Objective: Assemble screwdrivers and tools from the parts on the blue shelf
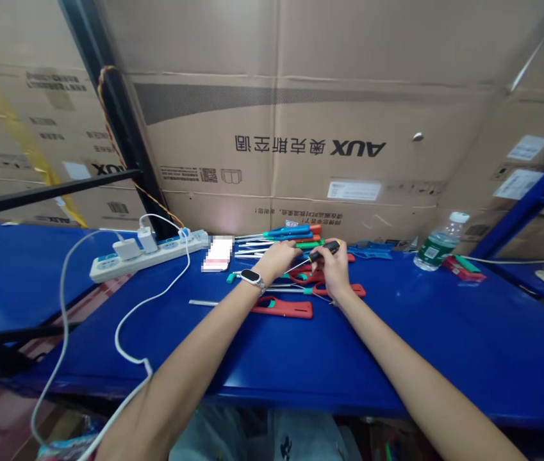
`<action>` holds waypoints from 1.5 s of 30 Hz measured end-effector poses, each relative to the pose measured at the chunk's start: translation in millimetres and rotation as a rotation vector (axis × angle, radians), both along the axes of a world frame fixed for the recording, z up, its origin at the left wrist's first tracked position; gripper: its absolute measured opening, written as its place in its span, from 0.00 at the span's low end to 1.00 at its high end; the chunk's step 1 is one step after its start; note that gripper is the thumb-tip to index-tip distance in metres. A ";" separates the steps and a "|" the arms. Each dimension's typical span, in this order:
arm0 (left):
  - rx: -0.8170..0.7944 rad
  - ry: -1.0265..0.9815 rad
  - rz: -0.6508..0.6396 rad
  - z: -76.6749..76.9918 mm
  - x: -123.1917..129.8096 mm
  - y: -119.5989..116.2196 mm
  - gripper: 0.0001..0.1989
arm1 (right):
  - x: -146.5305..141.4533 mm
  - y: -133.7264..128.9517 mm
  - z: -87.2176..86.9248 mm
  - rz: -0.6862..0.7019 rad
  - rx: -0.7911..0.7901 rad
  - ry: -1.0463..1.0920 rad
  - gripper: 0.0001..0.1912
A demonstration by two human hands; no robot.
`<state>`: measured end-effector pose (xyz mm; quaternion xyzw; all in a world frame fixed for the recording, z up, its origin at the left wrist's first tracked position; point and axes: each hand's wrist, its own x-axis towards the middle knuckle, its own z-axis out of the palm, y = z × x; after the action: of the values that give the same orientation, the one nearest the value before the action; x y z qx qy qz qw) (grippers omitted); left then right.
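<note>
My right hand (pixel 337 271) is closed round the black-and-yellow handle of a screwdriver (pixel 325 251). The screwdriver's thin shaft slants down to the left, toward my left hand (pixel 278 258). That hand is curled over the pile, its fingers bent, and what they grip is hidden. Long-necked gas lighters lie side by side under and around both hands. A red lighter (pixel 291 308) is nearest the front, blue lighters (pixel 295 230) lie at the back, and a green lighter (pixel 308 244) shows between the hands. Their metal necks point left.
A white power strip (pixel 156 251) with plugged-in chargers and a looping white cable (pixel 149 294) is on the left. A blurred-out phone-like object (pixel 218 253) lies beside the lighters. To the right stand a water bottle (pixel 437 243) and a red box (pixel 464 269). Cardboard boxes (pixel 276 115) wall the back.
</note>
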<state>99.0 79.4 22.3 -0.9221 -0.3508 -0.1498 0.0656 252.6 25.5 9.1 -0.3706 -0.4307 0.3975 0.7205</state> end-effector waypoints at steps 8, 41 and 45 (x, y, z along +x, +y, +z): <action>0.026 -0.244 -0.045 1.9 -22.2 -6.1 0.16 | 0.8 1.5 -5.9 -0.037 -0.014 -0.078 0.20; -0.369 -0.589 -0.045 -21.1 -67.6 -79.7 0.12 | -19.5 -33.7 0.5 -0.032 0.104 -0.114 0.20; -0.355 -0.547 -0.031 -21.0 -67.6 -79.4 0.12 | -21.7 -37.7 2.4 -0.029 0.127 -0.131 0.20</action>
<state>31.3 -0.1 1.3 -0.8499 -0.3622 -0.3293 -0.1952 230.9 -12.2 11.5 -0.3555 -0.4958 0.3336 0.7187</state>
